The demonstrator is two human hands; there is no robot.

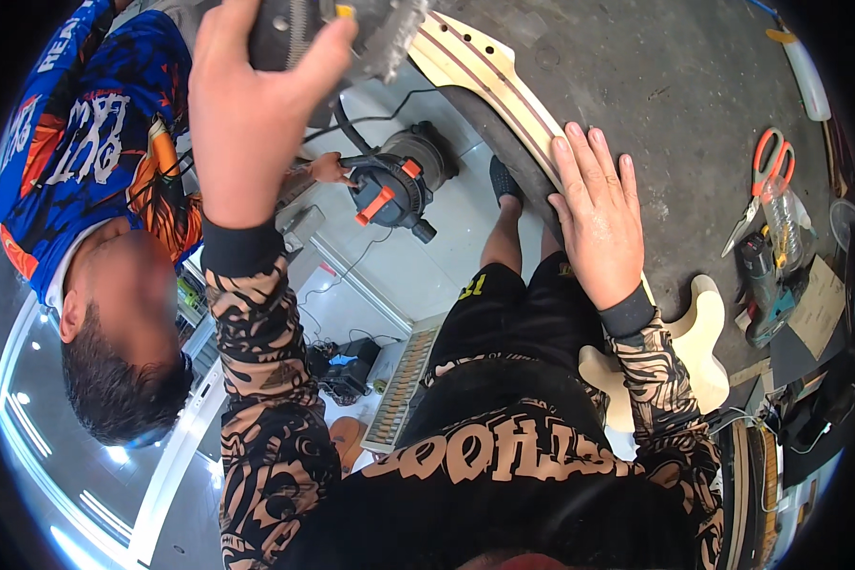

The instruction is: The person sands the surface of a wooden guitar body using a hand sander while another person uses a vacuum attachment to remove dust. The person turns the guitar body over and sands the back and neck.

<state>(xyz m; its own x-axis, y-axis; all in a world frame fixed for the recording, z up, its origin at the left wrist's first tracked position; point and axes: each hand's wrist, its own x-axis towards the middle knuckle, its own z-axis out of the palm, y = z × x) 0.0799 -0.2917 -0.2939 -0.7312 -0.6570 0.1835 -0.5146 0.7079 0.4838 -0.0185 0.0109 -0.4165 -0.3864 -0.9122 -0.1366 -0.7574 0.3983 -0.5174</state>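
Note:
At the top, my left hand [256,104] grips a dark tool [328,38] with a coiled spring and a ragged, toothed-looking edge; the frame cuts off its upper part. My right hand [598,214] lies flat, fingers stretched, on the pale striped neck of an unpainted wooden guitar [508,90]. The drilled headstock points away from me, near the dark tool. Beneath my right forearm the guitar's pale horned body [701,337] shows in part. The guitar rests on a dark grey workbench [636,85].
To the left, a person in a blue patterned shirt [157,76] has a hand on a black and orange vacuum [389,190]. On the bench's right lie orange-handled scissors [765,176], a clear plastic bottle [782,223], a teal and black power tool [765,285] and a brown sheet [817,309].

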